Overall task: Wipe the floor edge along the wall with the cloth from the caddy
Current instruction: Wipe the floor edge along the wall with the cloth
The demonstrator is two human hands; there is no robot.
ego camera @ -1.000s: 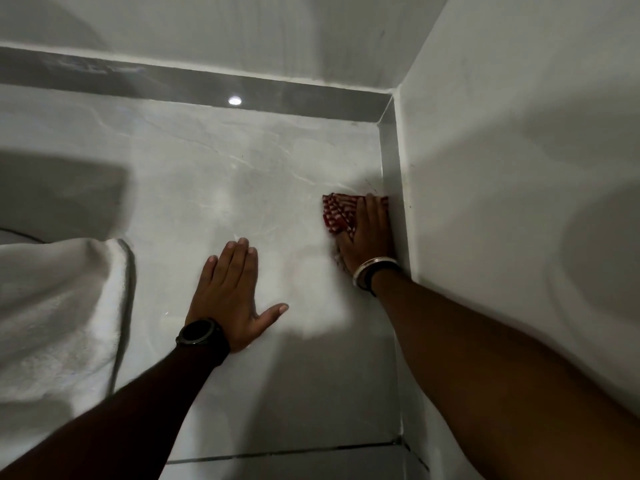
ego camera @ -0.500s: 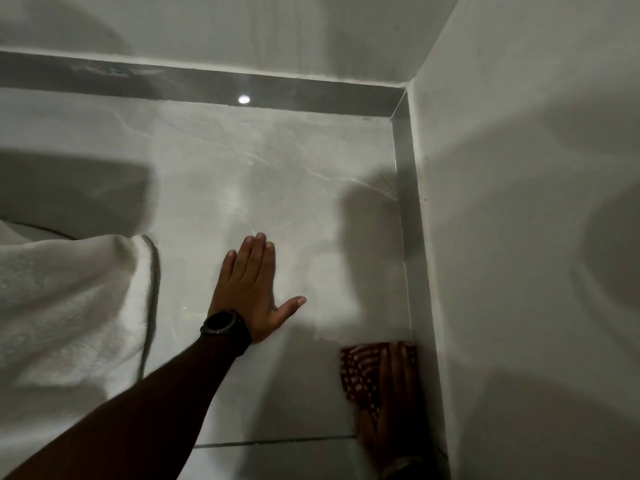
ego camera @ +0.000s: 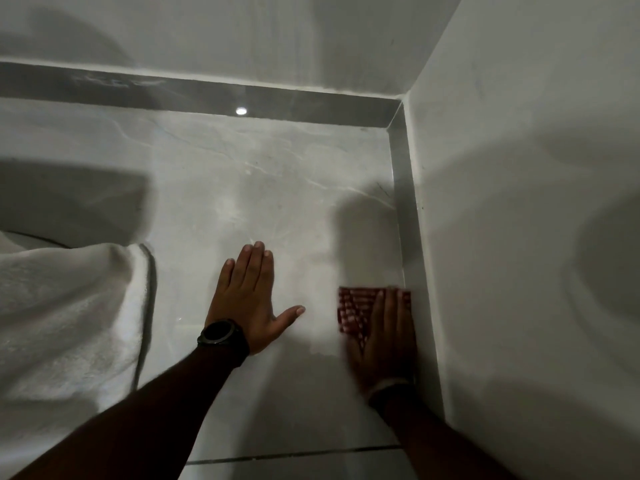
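A red-and-white checked cloth [ego camera: 355, 311] lies flat on the pale marbled floor tile, against the grey skirting strip [ego camera: 405, 230] at the foot of the right wall. My right hand [ego camera: 384, 337] presses down on the cloth with flat fingers, its side close to the skirting; it is motion-blurred. My left hand [ego camera: 249, 299], with a black watch on the wrist, rests palm-down on the bare floor to the left of the cloth, fingers spread. No caddy is in view.
A white towel-like fabric [ego camera: 65, 317] hangs over the left side. A grey skirting [ego camera: 207, 91] also runs along the far wall and meets the right one in the corner. A dark grout line [ego camera: 294, 454] crosses the floor near me.
My right hand slid the cloth along the right skirting toward me, then back away a little. My left hand stayed flat on the floor.
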